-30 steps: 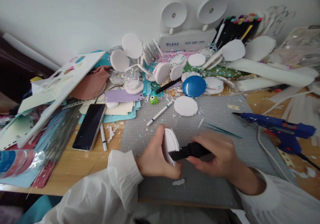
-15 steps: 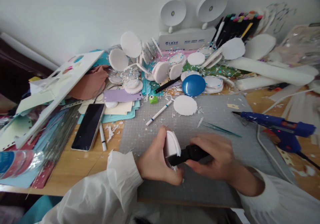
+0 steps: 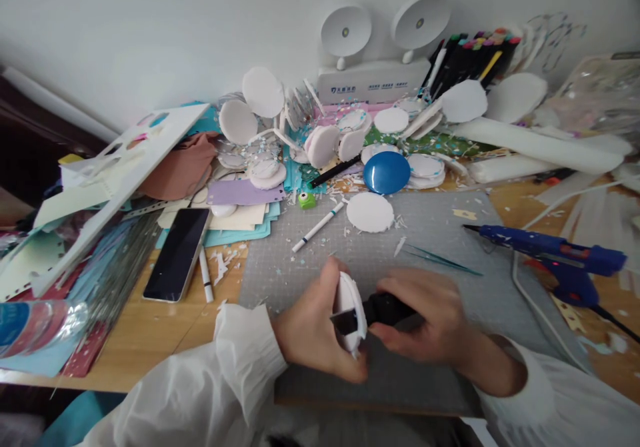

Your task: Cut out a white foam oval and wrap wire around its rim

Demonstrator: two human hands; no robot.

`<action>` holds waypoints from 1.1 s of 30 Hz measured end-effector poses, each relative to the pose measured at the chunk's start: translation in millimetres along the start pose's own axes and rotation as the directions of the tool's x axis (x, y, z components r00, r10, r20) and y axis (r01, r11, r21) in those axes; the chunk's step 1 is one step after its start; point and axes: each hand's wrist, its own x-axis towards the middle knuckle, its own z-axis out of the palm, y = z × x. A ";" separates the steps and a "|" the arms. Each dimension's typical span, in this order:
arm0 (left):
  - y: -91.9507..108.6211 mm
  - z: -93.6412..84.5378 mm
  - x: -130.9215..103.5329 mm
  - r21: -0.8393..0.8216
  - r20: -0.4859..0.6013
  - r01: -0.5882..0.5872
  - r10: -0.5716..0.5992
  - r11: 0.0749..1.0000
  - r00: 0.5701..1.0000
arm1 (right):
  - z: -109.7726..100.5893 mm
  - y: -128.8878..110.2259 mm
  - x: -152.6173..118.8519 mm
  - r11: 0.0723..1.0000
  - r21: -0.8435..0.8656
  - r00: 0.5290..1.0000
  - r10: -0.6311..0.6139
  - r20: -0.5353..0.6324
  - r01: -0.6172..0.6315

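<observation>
Head view shows the left hand [image 3: 313, 330] clasping the disc [image 3: 346, 295] by its rim, a suitable hold, above the mat [image 3: 405, 390], right hand [image 3: 435, 307] gripping the tool [image 3: 387, 309]; though blurred, the disc seems light and soft.

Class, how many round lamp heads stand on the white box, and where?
2: the left lamp head stands above the left part of the white box; the right lamp head above its right end. Both show fully.
</observation>
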 end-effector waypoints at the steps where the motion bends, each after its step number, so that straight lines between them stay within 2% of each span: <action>1: 0.9 0.1 0.0 0.027 -0.016 -0.014 0.015 1.000 1.000 | 0.1 0.7 -0.2 1.000 0.008 1.000 0.009 0.004 -0.009; 5: 4.9 -2.1 -0.5 0.106 -0.078 -0.037 0.045 0.994 0.996 | -1.9 8.3 -1.5 0.999 0.013 0.999 0.034 0.014 -0.034; 8: 3.8 -3.6 -0.1 0.128 -0.070 -0.031 0.040 0.991 0.997 | -3.5 12.0 -1.3 0.999 0.000 0.999 0.034 0.026 -0.034; 13: -3.0 -4.7 1.2 0.190 -0.054 -0.091 0.103 0.978 0.993 | -3.7 9.2 0.5 0.999 0.040 0.999 0.017 0.049 -0.019; 16: -2.9 -7.7 1.4 0.193 -0.026 -0.055 0.061 0.980 0.998 | -3.1 8.1 0.1 0.999 0.037 0.999 0.035 0.029 -0.037; 20: 3.5 -11.4 2.8 0.159 -0.112 -0.027 0.045 0.987 0.993 | -2.5 9.8 -1.8 0.998 -0.009 0.998 0.054 -0.037 -0.055; 22: 7.5 -11.4 3.6 0.105 -0.145 0.017 -0.001 0.994 0.989 | -2.5 10.7 -2.6 0.998 -0.032 0.996 0.049 -0.075 -0.051; 25: 13.3 -10.1 3.0 -0.027 -0.089 0.072 -0.074 0.997 0.993 | -2.4 11.3 -3.8 0.997 -0.065 0.994 0.036 -0.099 -0.042; 28: 17.4 -9.8 0.6 -0.118 -0.016 0.080 -0.083 0.990 0.996 | -2.1 10.7 -4.8 0.997 -0.071 0.996 0.037 -0.083 -0.043; 33: 16.5 -12.0 -0.2 -0.132 -0.038 0.093 -0.099 0.987 0.994 | -2.0 8.3 -4.2 0.998 -0.037 0.998 0.051 -0.049 -0.053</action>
